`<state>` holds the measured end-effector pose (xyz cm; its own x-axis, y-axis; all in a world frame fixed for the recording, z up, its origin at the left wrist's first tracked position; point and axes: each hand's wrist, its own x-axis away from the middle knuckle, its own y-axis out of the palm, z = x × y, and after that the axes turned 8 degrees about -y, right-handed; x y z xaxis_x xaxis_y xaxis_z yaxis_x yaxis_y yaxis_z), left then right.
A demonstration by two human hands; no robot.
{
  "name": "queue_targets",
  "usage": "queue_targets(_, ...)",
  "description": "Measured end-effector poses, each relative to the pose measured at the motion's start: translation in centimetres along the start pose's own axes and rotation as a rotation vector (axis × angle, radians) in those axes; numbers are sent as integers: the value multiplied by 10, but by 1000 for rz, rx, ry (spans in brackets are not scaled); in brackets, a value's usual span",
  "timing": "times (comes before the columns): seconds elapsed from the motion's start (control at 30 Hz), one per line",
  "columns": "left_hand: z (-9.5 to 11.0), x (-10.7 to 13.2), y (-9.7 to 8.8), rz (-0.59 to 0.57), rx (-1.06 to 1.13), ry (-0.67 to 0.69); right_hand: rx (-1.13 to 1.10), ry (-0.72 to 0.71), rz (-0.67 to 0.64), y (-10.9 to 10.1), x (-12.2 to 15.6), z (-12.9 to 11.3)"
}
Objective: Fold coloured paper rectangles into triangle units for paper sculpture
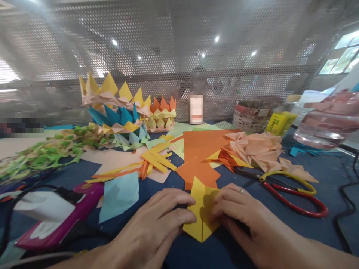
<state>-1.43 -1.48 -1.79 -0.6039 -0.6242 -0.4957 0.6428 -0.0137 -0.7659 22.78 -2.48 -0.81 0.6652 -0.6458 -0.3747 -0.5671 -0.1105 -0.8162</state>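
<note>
A partly folded piece of yellow paper [202,216] is between my hands, low in the middle of the view. It has a crease down its centre and points at the top and bottom. My left hand [165,215] grips its left edge with bent fingers. The right edge is pinched by my right hand [238,209], which wears a ring; some of those fingertips are hidden behind the paper or in shadow. Just beyond lie orange sheets [210,147] and a folded orange and yellow piece [227,158].
Scissors [291,190] with yellow and red handles lie right. Peach folded pieces [255,147], a woven basket [252,116] and a pink bottle [328,119] stand beyond. Left are folded paper crowns [120,116], yellow strips [157,157], a blue sheet [120,194] and a purple power strip [84,209].
</note>
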Motion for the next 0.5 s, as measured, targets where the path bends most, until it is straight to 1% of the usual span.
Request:
queue_targets(0.17,-6,-1,5,3,117,97,20,-109,-65,-7,-3,-7)
queue_targets(0.27,0,-3,0,-8,146,143,-30,-178,-166,-13,-6,-15)
queue_targets(0.3,3,-3,-2,-32,132,149,-36,-181,-182,-15,-7,-17)
queue_targets(0.33,6,-4,-5,-137,87,82,-48,-185,-209,-16,-8,-19)
queue_targets(0.43,11,-5,-10,-171,113,40,-60,-206,-255,-20,-11,-21)
queue_targets(0.5,10,-6,-8,-150,152,28,-30,-228,-266,-20,-12,-21)
